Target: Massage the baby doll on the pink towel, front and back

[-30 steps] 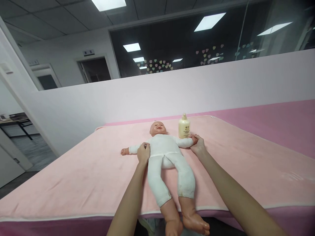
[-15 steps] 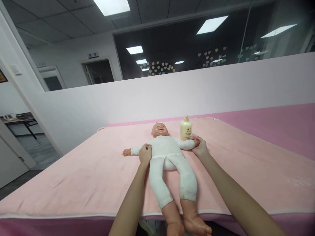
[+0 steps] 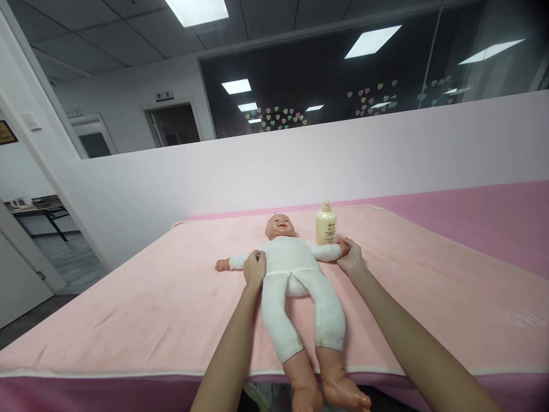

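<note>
A baby doll (image 3: 289,256) in a white cloth suit lies on its back, head away from me, arms spread. Its bare feet hang past the near edge. My right hand (image 3: 350,256) is closed around the doll's hand (image 3: 343,246) on the right side. Against the left side of the doll's torso rests my left hand (image 3: 255,268), fingers curled in; whether they grip anything is hidden. Just beyond the doll's held hand stands a pale yellow pump bottle (image 3: 326,225), upright, with dark print on its front.
A pink blanket (image 3: 141,309) with a pale hem covers the padded table. Behind it runs a low white wall (image 3: 274,171) topped by dark glass with heart stickers (image 3: 283,117). A white door (image 3: 21,269) stands at the left, with a desk (image 3: 47,209) beyond.
Both hands and the doll keep their places. The whole view has shifted very slightly, so things appear a little farther right.
</note>
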`<state>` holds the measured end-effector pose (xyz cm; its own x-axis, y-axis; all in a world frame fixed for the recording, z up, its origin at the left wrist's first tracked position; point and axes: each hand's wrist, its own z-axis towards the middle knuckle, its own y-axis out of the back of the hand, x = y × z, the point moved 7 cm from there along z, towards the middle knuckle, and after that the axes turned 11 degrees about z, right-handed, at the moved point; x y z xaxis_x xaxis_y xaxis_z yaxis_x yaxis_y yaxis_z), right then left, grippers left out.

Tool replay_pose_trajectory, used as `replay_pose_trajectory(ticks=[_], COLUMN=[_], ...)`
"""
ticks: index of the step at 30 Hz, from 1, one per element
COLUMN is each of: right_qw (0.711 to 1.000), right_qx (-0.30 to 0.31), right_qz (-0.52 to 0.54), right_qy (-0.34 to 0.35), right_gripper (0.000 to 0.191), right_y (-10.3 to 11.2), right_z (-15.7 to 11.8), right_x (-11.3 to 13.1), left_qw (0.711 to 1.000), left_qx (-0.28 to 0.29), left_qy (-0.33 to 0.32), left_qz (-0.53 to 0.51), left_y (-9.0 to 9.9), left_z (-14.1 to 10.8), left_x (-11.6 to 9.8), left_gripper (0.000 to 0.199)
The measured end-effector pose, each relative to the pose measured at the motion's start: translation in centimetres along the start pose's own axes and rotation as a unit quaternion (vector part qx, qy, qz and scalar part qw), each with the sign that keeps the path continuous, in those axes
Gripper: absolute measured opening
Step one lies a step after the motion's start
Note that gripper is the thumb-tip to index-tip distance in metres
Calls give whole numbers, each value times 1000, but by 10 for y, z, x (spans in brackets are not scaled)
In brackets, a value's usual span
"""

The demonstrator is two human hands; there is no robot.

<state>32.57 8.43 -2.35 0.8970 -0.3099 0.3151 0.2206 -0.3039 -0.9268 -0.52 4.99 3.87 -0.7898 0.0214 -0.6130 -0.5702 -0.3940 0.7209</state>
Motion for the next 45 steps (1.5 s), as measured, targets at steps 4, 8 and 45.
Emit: replay_pose_trajectory(ticks=[4, 8, 45], right_qw=[1000, 1000, 999], right_qx=[7, 23, -12], right_qz=[-1, -14, 25], right_qy=[2, -2, -20], right_gripper=[20, 20, 19], right_y=[3, 4, 8], right_z=[6, 10, 4], right_x=[0, -1, -2], left_qw=[1000, 999, 967], left_qx=[1, 2, -63], left_qy=[-1, -8, 113], left_qz=[6, 33, -221], left_y=[1, 3, 3], left_z=[-1, -3, 7], left_x=[-1, -3, 33], left_gripper=[24, 27, 22])
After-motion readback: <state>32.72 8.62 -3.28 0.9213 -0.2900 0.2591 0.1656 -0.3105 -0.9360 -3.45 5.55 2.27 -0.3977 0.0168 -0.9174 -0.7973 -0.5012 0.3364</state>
